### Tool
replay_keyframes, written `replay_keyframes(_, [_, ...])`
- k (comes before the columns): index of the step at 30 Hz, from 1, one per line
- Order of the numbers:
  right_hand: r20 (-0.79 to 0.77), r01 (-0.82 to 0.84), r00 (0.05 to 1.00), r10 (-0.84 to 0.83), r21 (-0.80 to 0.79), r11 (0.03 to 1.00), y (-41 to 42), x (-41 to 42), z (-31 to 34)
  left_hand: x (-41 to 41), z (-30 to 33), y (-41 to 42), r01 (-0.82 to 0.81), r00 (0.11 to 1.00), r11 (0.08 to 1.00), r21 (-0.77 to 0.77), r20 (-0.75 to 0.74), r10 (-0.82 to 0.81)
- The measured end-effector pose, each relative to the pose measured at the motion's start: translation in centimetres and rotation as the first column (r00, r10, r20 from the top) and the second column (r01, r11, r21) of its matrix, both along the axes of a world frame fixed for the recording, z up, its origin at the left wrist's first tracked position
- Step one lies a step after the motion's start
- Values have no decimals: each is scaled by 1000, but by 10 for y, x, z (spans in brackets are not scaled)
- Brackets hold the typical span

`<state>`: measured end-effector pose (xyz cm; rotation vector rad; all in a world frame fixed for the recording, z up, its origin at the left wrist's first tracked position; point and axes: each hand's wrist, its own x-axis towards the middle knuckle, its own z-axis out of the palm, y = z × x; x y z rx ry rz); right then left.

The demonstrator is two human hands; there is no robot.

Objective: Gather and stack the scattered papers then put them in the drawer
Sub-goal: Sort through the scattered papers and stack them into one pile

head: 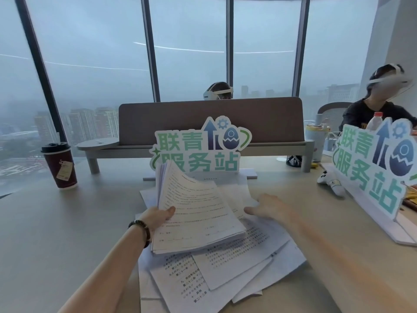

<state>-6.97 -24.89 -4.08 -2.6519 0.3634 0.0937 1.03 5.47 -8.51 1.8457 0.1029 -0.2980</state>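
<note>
Pale desk (56, 222), scattered papers (225, 267), fogged window wall (90, 53), coffee cup (59, 166)

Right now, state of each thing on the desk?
left hand: grip on the gathered stack, thumb on top
gathered stack: lifted at its far end, tilted
right hand: touching a sheet, grip unclear
loose papers: scattered flat, overlapping
coffee cup: upright, lid on
bottle: upright, capped

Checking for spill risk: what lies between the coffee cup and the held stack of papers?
In the head view, only bare table lies between coffee cup and stack.
</note>
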Motion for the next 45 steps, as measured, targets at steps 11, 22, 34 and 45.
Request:
replay_keyframes(11, [-26, 97, 995, -95, 437, 894, -20, 11, -13, 2, 4, -1, -26, 997, 961, -274, -75, 6])
replay_keyframes(22, [131, 193, 929, -346, 628, 754, -35, 26, -24, 5, 8, 8, -52, 995, 911, -409, -97, 13])
replay_keyframes(34, [-95, 82, 995, -22, 695, 715, -18, 31, -34, 17, -9, 9, -68, 995, 933, -354, -98, 35])
replay_keyframes(45, [-35, 17, 999, 14, 749, 662, -22, 34, -19, 14, -4, 10, -17, 999, 950, -312, -54, 0])
